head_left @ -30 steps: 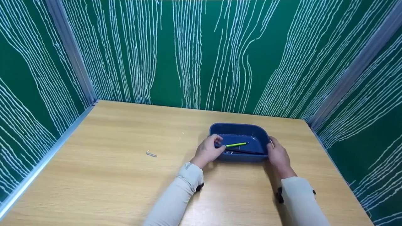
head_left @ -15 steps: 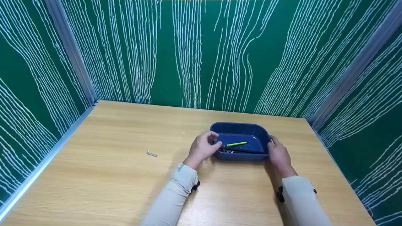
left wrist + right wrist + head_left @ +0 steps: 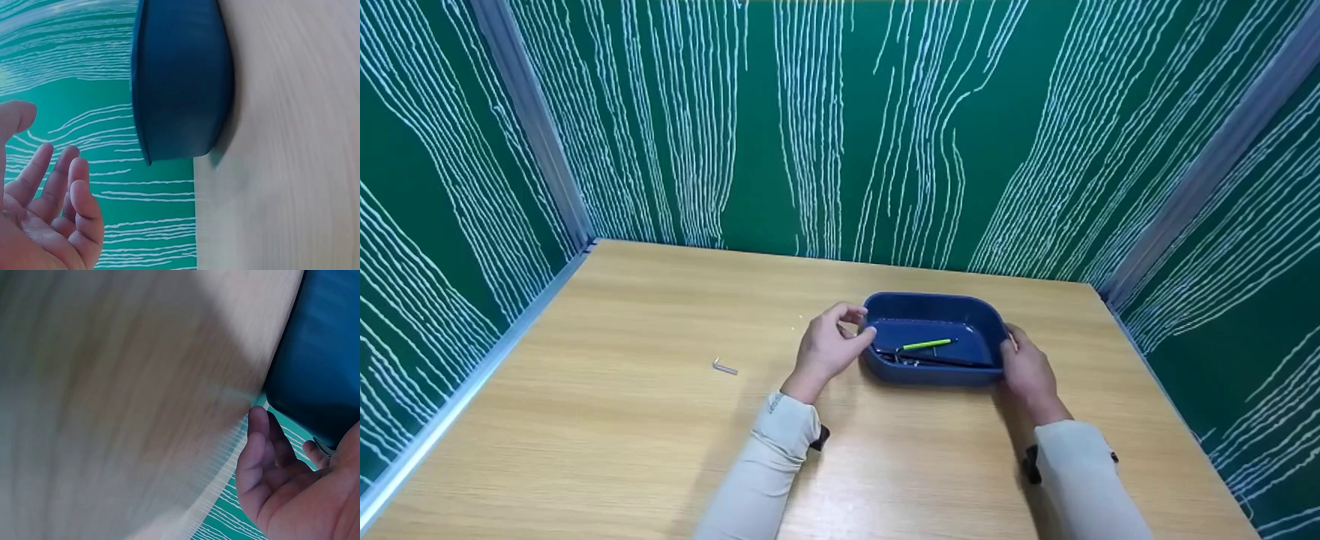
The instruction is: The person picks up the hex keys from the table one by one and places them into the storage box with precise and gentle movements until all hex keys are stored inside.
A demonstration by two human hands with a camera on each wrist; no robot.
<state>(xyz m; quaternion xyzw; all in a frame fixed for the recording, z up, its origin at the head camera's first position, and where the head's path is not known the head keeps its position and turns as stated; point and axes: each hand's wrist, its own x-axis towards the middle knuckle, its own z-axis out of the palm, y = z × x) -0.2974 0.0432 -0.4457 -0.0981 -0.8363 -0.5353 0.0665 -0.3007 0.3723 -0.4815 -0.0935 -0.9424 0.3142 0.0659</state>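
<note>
A dark blue plastic bin [image 3: 941,377] stands on the wooden table, with a yellow-green pen [image 3: 927,345] lying inside. Along its near inner side is a long dark item [image 3: 956,362] beside some small shiny pieces [image 3: 910,363] too small to tell. My right hand [image 3: 1027,371] grips the bin's right end, thumb and a finger at the rim. Just off the left end is my left hand [image 3: 826,349], fingers loosely bent, holding nothing. The left wrist view shows a gap between that hand [image 3: 53,211] and the bin wall [image 3: 183,79].
A small L-shaped hex key [image 3: 725,368] lies on the table [image 3: 622,420] left of my left hand. Tiny pale specks [image 3: 796,322] lie behind it. Green panels with white wavy lines [image 3: 870,135] enclose the table's back and sides.
My left hand has drawn back leftward, from over the bin's left edge near the pen to just outside the bin. My right hand keeps its grip on the bin.
</note>
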